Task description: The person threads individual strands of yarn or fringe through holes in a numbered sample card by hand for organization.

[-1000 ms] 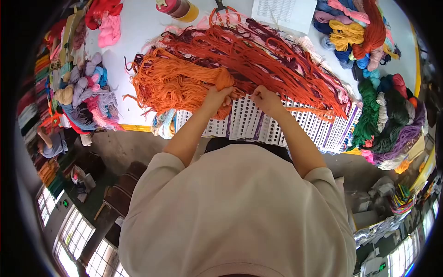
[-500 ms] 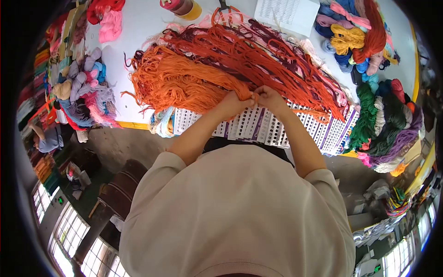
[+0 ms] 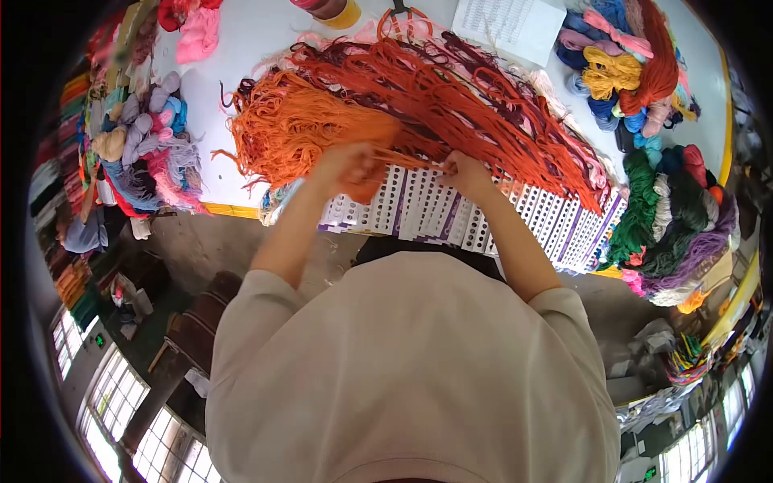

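A thick bundle of orange yarn (image 3: 290, 121) lies loose at the left of the table. My left hand (image 3: 345, 167), smeared by motion, is closed on the bundle's near end, and some orange yarn hangs below its fingers. Thin orange strands stretch from there to my right hand (image 3: 465, 175), whose fingertips pinch them. Under both hands lie white cards with rows of dark holes (image 3: 435, 209). Behind them spreads a long heap of red yarn (image 3: 451, 101), mixed with dark maroon and pink strands.
Scissors with orange handles (image 3: 405, 24) and a printed sheet (image 3: 511, 28) lie at the back, near a yellow-and-red container (image 3: 334, 12). Coloured skeins (image 3: 612, 72) crowd the right side. More skeins (image 3: 153, 137) hang at the left edge.
My left hand has moved left, away from my right hand, drawing the orange yarn along. The strands between the hands are now stretched out. My right hand has barely moved.
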The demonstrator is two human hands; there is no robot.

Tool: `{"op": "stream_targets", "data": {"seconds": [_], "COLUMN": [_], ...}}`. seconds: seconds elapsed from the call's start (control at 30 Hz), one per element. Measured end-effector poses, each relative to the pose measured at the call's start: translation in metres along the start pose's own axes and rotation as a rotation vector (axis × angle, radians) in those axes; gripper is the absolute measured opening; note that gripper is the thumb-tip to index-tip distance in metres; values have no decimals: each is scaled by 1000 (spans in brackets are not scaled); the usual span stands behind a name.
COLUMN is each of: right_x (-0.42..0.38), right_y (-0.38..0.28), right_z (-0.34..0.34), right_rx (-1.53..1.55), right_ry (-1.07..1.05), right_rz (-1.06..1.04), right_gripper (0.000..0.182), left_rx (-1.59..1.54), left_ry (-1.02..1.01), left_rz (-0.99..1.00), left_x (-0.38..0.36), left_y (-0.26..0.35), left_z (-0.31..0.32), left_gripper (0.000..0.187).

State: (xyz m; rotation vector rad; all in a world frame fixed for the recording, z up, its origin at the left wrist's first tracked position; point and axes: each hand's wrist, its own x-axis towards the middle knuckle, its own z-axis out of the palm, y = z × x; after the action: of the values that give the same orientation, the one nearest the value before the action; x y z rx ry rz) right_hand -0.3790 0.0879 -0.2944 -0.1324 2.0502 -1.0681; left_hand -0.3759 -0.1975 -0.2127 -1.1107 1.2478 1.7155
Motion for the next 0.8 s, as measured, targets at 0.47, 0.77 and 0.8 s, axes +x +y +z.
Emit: {"op": "stream_targets", "data": {"seconds": [0.47,0.77,0.8], "right_x": [-7,-138,-148], "right_y": [-28,-225,-236], "right_z": [17,-11,-12], "right_rx": [-242,914,911], "right_ry": [146,210,177], "right_rz": [79,-300,-322], "right_gripper": [33,23,20], "left_rx": [52,-332,-262], "left_ry": [24,-688,-711], "left_rz": [543,711,729], "left_x": [-110,-167,-173], "left_y": [50,17,17], "left_z": [-35,50,53], "left_gripper": [43,44,46]}}
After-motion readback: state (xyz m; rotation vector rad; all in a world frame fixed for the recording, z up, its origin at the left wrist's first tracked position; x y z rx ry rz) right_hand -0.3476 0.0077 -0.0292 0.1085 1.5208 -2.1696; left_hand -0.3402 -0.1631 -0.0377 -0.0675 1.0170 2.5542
